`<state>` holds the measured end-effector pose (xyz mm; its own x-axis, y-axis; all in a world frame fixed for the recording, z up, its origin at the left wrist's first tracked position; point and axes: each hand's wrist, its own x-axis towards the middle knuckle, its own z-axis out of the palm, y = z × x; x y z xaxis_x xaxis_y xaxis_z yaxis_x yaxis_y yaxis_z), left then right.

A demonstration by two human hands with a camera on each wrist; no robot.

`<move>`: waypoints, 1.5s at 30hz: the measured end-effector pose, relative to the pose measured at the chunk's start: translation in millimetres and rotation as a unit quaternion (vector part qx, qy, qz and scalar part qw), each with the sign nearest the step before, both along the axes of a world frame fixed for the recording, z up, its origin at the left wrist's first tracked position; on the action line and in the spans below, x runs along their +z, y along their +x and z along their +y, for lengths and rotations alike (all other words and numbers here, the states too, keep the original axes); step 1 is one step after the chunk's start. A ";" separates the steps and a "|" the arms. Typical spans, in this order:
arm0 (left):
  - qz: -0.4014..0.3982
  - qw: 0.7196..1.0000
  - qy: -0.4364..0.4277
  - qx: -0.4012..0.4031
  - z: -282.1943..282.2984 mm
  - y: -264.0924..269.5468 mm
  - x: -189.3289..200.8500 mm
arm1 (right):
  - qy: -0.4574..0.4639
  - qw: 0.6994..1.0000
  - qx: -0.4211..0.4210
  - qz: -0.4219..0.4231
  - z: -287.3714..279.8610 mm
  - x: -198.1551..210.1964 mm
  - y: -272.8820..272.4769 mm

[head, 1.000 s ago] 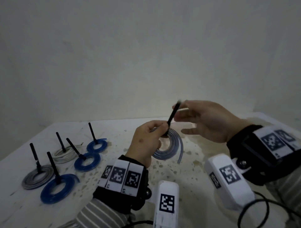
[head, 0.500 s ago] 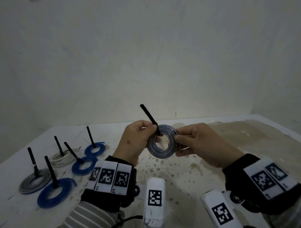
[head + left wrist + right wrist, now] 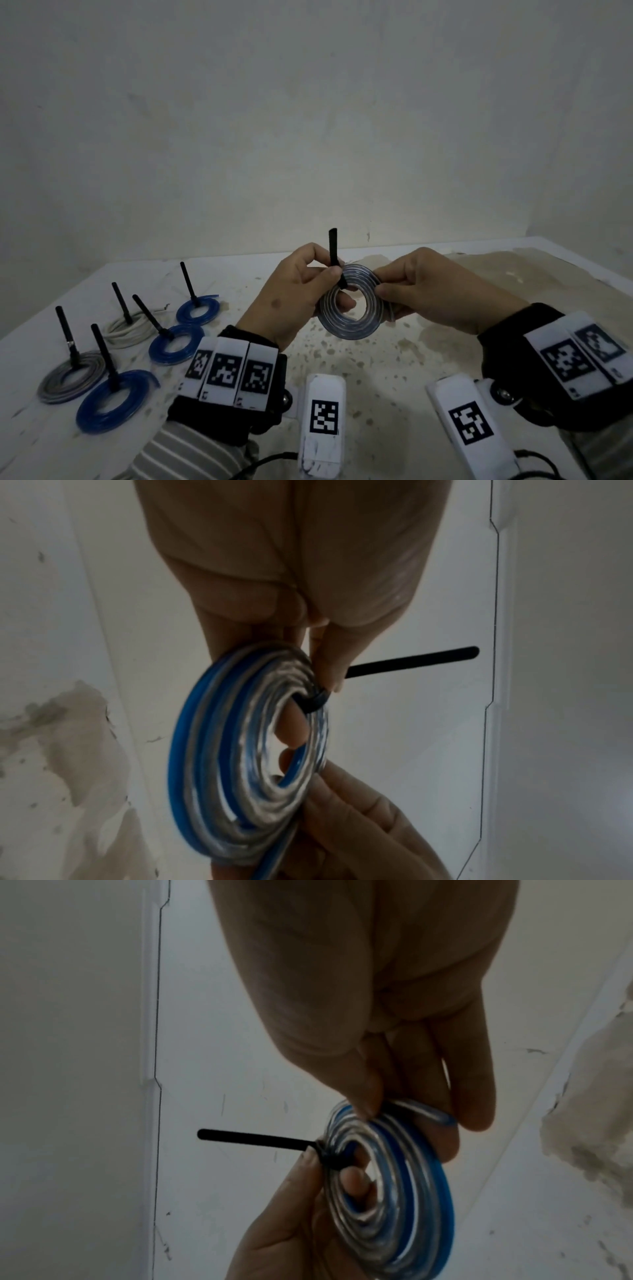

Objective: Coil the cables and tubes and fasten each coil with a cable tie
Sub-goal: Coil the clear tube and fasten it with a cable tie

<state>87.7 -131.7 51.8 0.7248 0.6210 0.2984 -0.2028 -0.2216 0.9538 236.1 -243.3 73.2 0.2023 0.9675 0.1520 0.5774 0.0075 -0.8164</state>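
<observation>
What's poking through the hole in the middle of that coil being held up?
A fingertip of the left hand shows inside the tube coil, beside the black cable tie looped through it. The tie's far side behind the coil is hidden.

The left hand (image 3: 294,291) covers the left edge of the coil (image 3: 349,325), and the right hand (image 3: 442,291) covers its right edge, so the tube's end cannot be found in the head view. Where the tie (image 3: 334,253) passes behind the coil is hidden by the left fingers (image 3: 344,303). In the left wrist view the coil (image 3: 219,750) is smeared, its turns running together, and its lower end is cut off by the bottom edge. In the right wrist view the coil's (image 3: 411,1191) lower part is likewise cut off. Left of the coil, the markings on the grey ring's tie (image 3: 66,334) are too small to read.
</observation>
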 end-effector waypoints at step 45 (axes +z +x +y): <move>0.007 0.995 -0.061 0.077 -31.8 20.6 -8.1 | 0.145 0.971 -0.060 -0.182 18.3 21.5 -24.0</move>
<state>108.3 -163.5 43.7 0.6216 0.7561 0.2048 -0.1623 -0.1314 0.9780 212.1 -225.0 94.7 0.1933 0.8455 0.4978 0.8382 0.1213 -0.5317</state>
